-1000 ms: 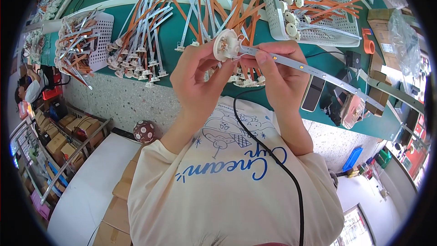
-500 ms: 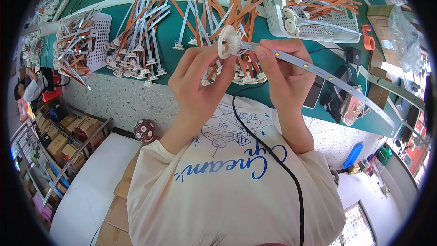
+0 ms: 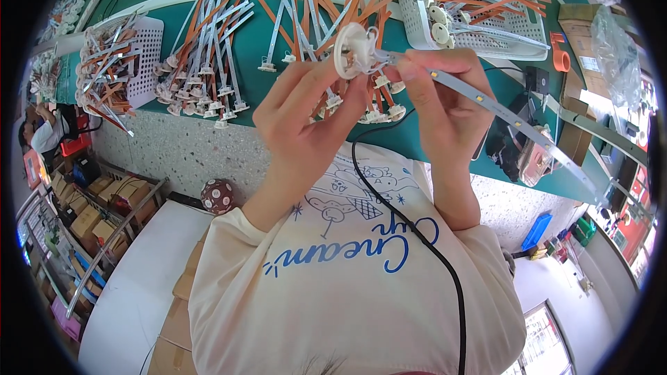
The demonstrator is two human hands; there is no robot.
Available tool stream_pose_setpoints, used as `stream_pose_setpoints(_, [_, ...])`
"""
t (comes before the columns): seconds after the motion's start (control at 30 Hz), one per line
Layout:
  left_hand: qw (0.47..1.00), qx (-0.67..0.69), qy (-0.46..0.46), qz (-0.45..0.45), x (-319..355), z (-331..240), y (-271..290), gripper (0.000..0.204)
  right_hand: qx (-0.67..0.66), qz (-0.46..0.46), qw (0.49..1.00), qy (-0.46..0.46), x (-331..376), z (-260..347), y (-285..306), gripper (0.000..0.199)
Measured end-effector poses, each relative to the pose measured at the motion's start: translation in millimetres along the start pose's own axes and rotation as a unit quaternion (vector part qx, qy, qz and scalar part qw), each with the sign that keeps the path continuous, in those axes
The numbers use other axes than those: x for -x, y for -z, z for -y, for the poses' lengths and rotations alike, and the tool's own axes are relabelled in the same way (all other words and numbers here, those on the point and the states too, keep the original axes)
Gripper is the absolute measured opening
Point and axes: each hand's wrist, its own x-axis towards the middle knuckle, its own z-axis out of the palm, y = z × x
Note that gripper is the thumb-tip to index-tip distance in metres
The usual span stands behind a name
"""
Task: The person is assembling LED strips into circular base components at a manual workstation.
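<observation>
The person holds both hands up over the near edge of the green tabletop (image 3: pixel 278 42). The left hand (image 3: pixel 306 121) has its fingers (image 3: pixel 347 97) closed around a round white lamp socket (image 3: pixel 353 48), pinching it from below and behind so the disc faces up and away. The right hand (image 3: pixel 445 104) pinches the near end of a long grey LED strip (image 3: pixel 514 121) between thumb and forefinger, right beside the socket, where thin white wires join the two parts. The strip runs away to the right and downward, past the tabletop's edge.

On the tabletop behind the hands lies a heap of finished strips (image 3: pixel 208 48), orange and grey, each with a white socket at its end. A white perforated basket (image 3: pixel 479 21) at the upper right holds more sockets and orange strips, and another white basket (image 3: pixel 142 52) stands to the left. A black cable (image 3: pixel 410 229) runs down across the person's white shirt (image 3: pixel 347 292).
</observation>
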Motion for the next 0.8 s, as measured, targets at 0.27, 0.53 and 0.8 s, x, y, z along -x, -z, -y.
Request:
stream_pose_setpoints(0.27, [0.98, 0.158, 0.118, 0.02, -14, -13, 3, 0.023, 0.139, -0.025, 0.985, 0.1, 0, -1, -3, 0.011])
stream_pose_setpoints(0.53, [0.997, 0.072, 0.026, 0.032, -17, -7, 9, 0.029, 0.18, -0.01, 0.979, 0.094, -1, 7, 2, 0.013])
stream_pose_setpoints(0.8, [0.998, -0.04, -0.039, 0.013, -22, -20, 8, 0.035, 0.219, 0.049, 0.965, 0.138, -4, 14, 5, 0.012])
